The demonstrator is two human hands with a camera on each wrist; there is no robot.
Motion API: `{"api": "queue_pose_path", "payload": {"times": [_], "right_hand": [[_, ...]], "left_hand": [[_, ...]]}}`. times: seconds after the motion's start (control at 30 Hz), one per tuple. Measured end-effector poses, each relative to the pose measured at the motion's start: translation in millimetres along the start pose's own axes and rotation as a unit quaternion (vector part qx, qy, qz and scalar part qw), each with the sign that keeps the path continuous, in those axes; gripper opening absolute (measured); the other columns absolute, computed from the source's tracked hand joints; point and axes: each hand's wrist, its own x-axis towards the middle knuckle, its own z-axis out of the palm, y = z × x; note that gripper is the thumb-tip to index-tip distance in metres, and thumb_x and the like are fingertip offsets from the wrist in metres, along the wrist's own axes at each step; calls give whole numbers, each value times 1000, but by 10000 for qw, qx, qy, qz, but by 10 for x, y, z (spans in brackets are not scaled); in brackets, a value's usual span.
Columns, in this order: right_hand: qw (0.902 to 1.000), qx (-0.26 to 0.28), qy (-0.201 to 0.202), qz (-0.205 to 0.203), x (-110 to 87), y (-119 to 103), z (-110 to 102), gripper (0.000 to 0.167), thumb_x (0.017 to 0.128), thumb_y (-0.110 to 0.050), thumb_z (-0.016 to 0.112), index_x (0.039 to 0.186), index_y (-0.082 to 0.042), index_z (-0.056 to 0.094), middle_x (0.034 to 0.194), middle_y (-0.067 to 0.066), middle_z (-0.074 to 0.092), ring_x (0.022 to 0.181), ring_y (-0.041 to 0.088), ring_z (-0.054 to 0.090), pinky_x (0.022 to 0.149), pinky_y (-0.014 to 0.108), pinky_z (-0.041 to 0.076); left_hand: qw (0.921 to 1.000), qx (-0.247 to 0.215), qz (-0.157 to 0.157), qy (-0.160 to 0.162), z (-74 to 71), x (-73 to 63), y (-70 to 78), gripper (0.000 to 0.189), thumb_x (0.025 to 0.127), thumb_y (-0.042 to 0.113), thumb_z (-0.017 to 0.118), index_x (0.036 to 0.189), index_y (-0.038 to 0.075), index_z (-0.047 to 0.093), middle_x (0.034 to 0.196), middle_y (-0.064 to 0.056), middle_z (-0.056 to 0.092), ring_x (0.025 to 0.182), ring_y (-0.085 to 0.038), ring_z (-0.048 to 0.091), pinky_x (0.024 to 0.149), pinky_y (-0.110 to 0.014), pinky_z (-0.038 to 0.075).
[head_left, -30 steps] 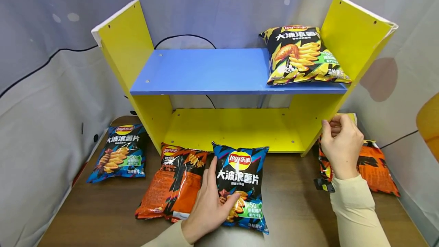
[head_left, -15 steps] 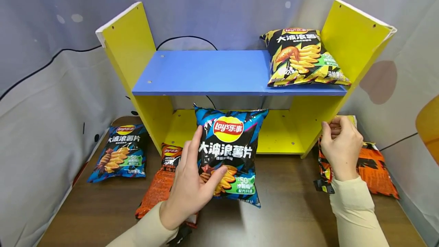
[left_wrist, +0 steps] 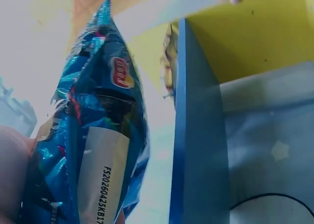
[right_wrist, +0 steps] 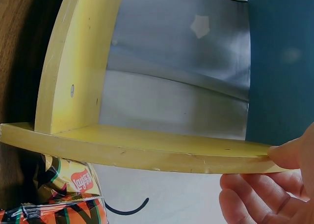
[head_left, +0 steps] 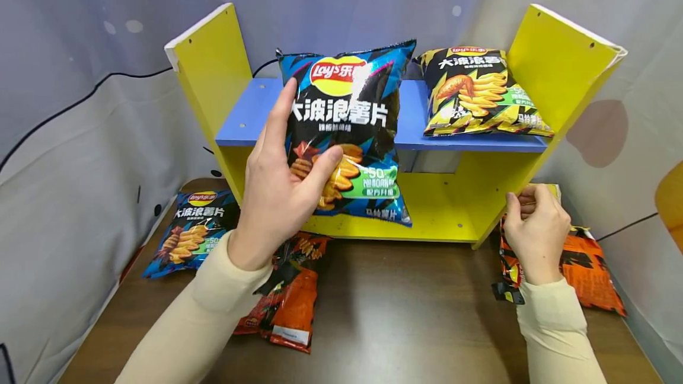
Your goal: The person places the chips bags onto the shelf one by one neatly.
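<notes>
My left hand holds a blue and black potato chip bag upright, thumb on its front and the other fingers along its left side and partly hidden behind. In the left wrist view the bag is apart from the edge of the blue shelf board. On that board's right end leans a yellow and black chip bag. My right hand grips the front edge of the shelf's yellow right side panel, its thumb on the inner face and its fingers outside.
Another blue chip bag lies on the wooden table left of the shelf. An orange chip bag lies in front, partly behind my left arm. More orange bags lie right of the shelf. A patterned curtain hangs behind.
My left hand has lifted the blue chip bag off the table, up to the height of the blue board. My right hand keeps its grip on the side panel.
</notes>
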Motion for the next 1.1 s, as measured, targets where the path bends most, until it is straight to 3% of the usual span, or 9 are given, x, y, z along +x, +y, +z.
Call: {"api": "queue_pose_path", "payload": {"times": [0.17,0.3,0.4,0.5,0.67,0.83,0.97,1.1], "right_hand": [[10000,-33,-1,-2,-9,13,-3,22,96,-16,69,100,6,66,89,21,71,71,-28,39,69,-2,31],[10000,-60,-7,-7,-17,21,2,22,96,-15,69,100,6,66,89,22,70,71,-28,38,69,-2,31],[10000,-78,-21,-27,-14,19,11,22,96,-15,69,100,6,66,89,22,70,71,-28,38,69,-2,30],[10000,-83,-8,-55,-8,19,19,22,96,-15,69,99,6,66,88,22,70,71,-29,37,69,-1,30],[10000,-64,24,-53,-14,21,22,21,96,-14,69,99,7,65,88,23,70,71,-29,38,69,-1,31],[10000,-89,-2,28,-34,14,27,22,96,-15,69,100,7,65,88,22,70,71,-28,38,69,-2,31],[9999,-105,-3,66,-36,-1,34,23,96,-15,68,101,6,65,89,23,70,71,-28,38,69,-2,31],[9999,-102,4,94,-32,-22,41,23,97,-16,68,102,6,64,91,23,70,72,-26,39,70,-2,31]], "left_hand": [[9967,553,-563,-213,157,396,-73,85,95,50,69,165,35,23,158,0,47,132,-16,56,105,-39,50],[9908,809,-989,-449,288,651,-129,84,96,54,65,165,37,20,143,-5,59,115,-20,59,89,-40,50],[9827,1209,-1260,-618,371,804,-150,82,97,58,61,165,39,19,123,-7,62,102,-21,54,78,-39,46],[9696,1653,-1548,-930,451,930,-154,79,97,62,55,164,43,19,119,-9,57,99,-21,52,77,-38,47],[9488,2056,-1911,-1450,582,1070,-160,73,99,67,46,163,47,19,136,-15,46,91,-29,57,77,-39,51],[9337,2278,-2031,-1871,688,1116,-185,81,93,79,39,164,46,18,146,-18,37,91,-32,58,79,-40,53],[9287,2350,-2036,-2021,748,1145,-197,95,84,90,40,164,46,15,145,-17,36,95,-32,58,82,-42,54],[9280,2393,-1975,-2063,786,1184,-212,97,82,91,41,164,48,12,145,-17,35,97,-32,57,84,-42,53]]}}
